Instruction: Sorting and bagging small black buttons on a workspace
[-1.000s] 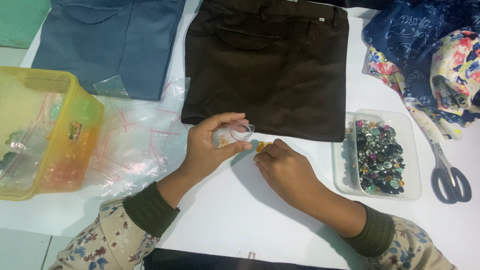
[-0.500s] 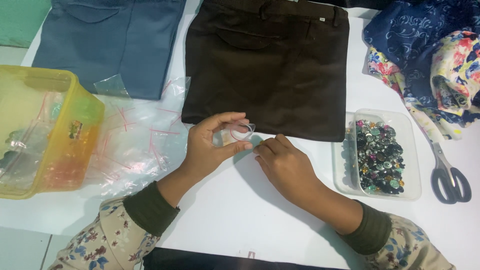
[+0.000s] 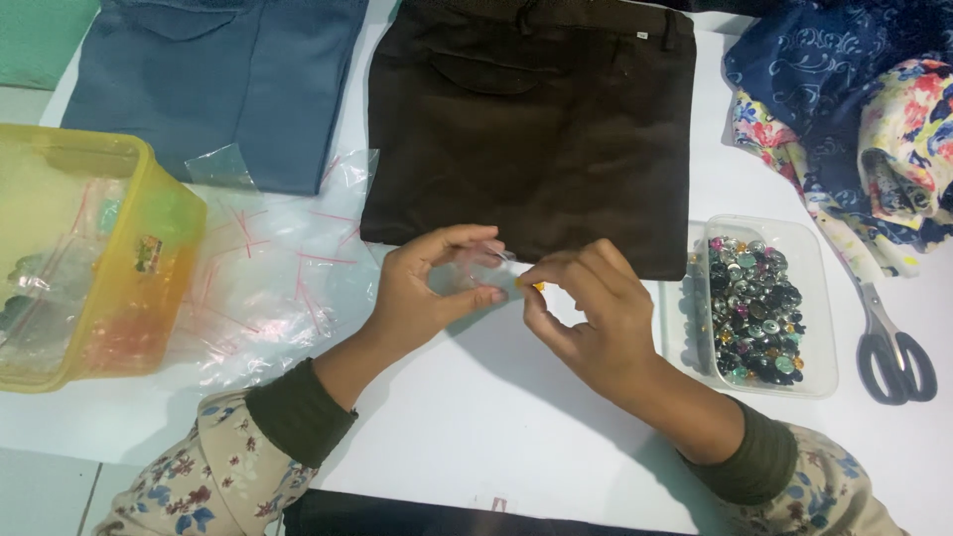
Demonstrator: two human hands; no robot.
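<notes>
Left hand (image 3: 422, 293) fingers pinch small clear bag (image 3: 475, 280); right hand (image 3: 586, 318) fingers clamp orange bead (image 3: 537, 287) at 3 o'clock. Risk: loosened grip drops bead onto tabletop (image 3: 476, 417).

The small clear bag (image 3: 475, 270) blurs between the fingers (its contents unreadable), and the yellow tub (image 3: 149, 298) is cut off left.

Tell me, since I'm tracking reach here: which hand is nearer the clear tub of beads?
Right. The right hand is just left of the clear tub of beads; the left hand is farther left.
</notes>
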